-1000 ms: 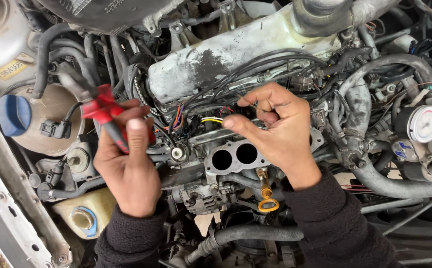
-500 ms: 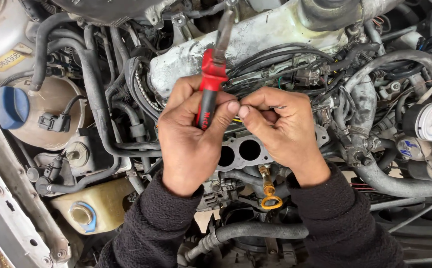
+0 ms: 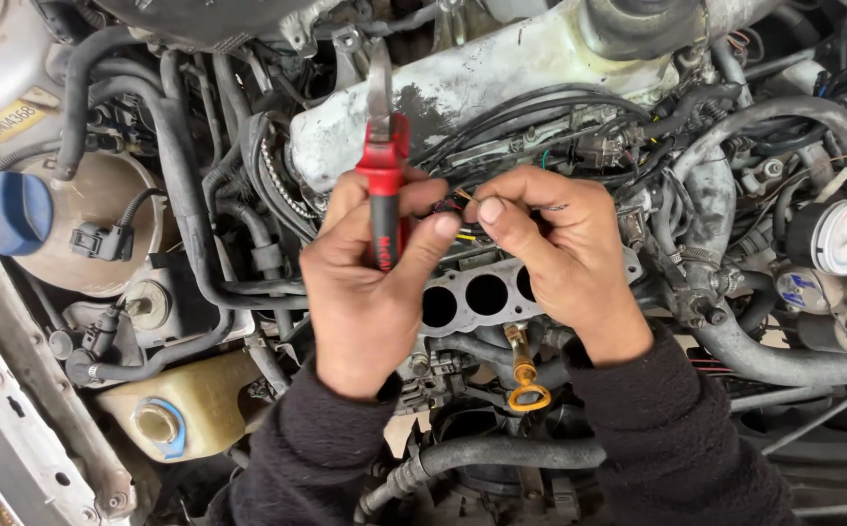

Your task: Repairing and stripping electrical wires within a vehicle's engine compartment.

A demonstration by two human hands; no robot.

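Open engine bay. Round coolant tank [image 3: 102, 224] at left, blue cap [image 3: 16, 211] on its side. Yellowish fluid reservoir [image 3: 204, 404] below, blue-ringed cap [image 3: 158, 426] on top. Pale corroded manifold [image 3: 501, 83] across top. Metal flange with three round ports [image 3: 487, 295] at centre. Yellow dipstick loop [image 3: 528, 396] just below. White round canister [image 3: 844, 237] at right. Black hoses [image 3: 501, 455] throughout.

The red-and-black plastic-handled pliers [image 3: 382, 195] have smooth, slightly glossy grips and dull grey metal jaws. The thin plastic-coated coloured wires [image 3: 464, 234] look smooth. Far behind, the long whitish cast-metal engine cover [image 3: 501, 88] is rough, chalky and stained. The black rubber hoses [image 3: 180, 185] at left are matt and dusty. The near yellow plastic dipstick ring [image 3: 528, 397] looks grimy.
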